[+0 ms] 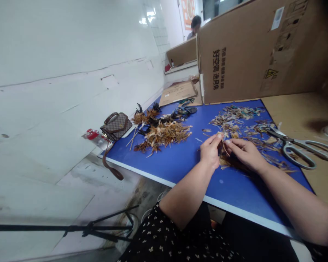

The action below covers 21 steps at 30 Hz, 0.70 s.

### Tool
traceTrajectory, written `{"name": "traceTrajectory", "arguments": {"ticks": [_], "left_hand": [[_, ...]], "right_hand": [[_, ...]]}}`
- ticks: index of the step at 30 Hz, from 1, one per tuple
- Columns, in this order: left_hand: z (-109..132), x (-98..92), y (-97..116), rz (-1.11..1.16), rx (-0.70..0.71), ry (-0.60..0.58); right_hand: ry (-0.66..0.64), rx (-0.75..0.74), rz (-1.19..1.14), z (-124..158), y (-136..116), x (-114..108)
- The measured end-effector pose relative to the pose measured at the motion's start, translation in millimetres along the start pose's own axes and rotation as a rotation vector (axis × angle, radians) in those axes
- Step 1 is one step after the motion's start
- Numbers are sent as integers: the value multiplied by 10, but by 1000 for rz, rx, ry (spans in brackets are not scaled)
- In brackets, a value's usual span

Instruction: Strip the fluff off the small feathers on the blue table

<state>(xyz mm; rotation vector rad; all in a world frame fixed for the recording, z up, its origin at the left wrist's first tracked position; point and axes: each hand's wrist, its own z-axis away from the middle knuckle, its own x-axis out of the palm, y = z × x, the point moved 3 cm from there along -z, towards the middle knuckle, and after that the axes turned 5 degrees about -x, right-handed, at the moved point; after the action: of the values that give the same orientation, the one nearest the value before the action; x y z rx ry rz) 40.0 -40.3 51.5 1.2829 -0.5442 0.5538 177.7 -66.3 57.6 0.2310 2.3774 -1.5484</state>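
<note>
My left hand point(210, 150) and my right hand point(244, 153) meet over the blue table point(180, 160), fingers pinched together on small brown feathers point(224, 157). Both hands rest on the tabletop. A loose scatter of feathers point(235, 122) lies just beyond my fingers. To the left, a pile of orange-brown feathers point(164, 134) sits with thin sticks poking out of it.
Large metal scissors point(303, 149) lie to the right of my right hand. A brown patterned handbag point(116, 125) and a red-capped bottle point(94, 136) sit at the table's left corner. A tall cardboard box point(257, 51) stands behind. A person sits far back. A black tripod point(93, 229) lies on the floor.
</note>
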Motion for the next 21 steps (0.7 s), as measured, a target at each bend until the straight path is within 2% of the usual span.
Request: {"name": "traceTrajectory", "arguments": {"ticks": [5,12,16,21], "left_hand": [[4,-2,7,-44,-41,-145],[15,3,28,-69,8,-149],[12,2,47,-19,-10,-141],[-24,-40,100,33,-32,-71]], "right_hand": [[-37,63,-176,-16,77,23],[-38,126,-304,12,136,18],[-29,152,-263,13,125,-24],[-7,104,-43,11,93,-89]]}}
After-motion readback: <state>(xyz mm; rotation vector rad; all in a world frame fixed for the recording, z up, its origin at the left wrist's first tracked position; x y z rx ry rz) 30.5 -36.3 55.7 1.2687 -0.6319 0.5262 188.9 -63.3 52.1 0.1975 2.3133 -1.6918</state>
